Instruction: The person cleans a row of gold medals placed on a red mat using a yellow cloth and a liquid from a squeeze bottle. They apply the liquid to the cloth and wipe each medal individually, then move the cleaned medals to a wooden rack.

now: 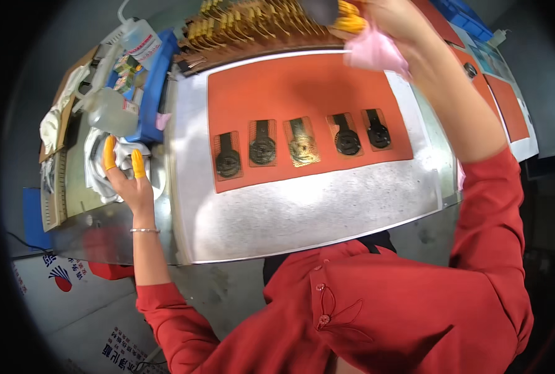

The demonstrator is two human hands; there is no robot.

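My left hand, with yellow finger cots on two fingers, is over the left side of the table. Its fingers are spread, next to a crumpled white cloth and just below a translucent plastic bottle. At the top edge my right hand is raised, also in yellow finger cots. A pink cloth hangs from its grip. Beside those fingertips is a dark grey object, cut off by the picture's edge. Several flat black-and-gold parts, each with a round end, lie in a row on an orange mat.
Behind the mat stands a rack of yellow-brown strips. A blue tray on the left holds small packets and a white squeeze bottle. More orange sheets and a blue basket are at right.
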